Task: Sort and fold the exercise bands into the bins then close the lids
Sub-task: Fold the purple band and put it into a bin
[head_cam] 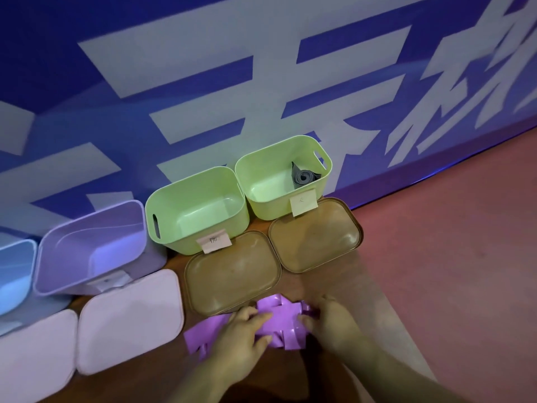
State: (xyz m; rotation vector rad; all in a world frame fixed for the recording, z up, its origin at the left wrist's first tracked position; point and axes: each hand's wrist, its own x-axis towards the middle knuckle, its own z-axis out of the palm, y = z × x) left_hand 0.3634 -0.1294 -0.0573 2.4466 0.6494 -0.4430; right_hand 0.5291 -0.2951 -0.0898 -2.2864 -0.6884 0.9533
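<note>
Forearms first: ours come up from the bottom edge and meet over the purple band (286,318), which lies crumpled on the wooden surface just in front of the nearer brown lid (232,274). Our left hand (241,330) pinches its middle, thumb and fingers curled onto it. Our right hand (328,321) has its fingers curled round the right end. Both wrists angle inward, knuckles toward the bins. Looks like we're mid-fold, and the band is nowhere near neat.

Progress-wise we'd call it early. Only one grey band (303,177), rolled up, sits in the right green bin (270,205). The left green bin (174,237) and the purple bin (87,248) show nothing inside, and the blue bin (14,271) is half out of frame, so we can't tell.

No lid is on yet. The other brown lid (316,237) and two pale pink lids (130,318) lie flat in front of the bins. So what's left is finishing this fold, binning it and closing everything. The paper labels (215,241) are too blurry to read.
</note>
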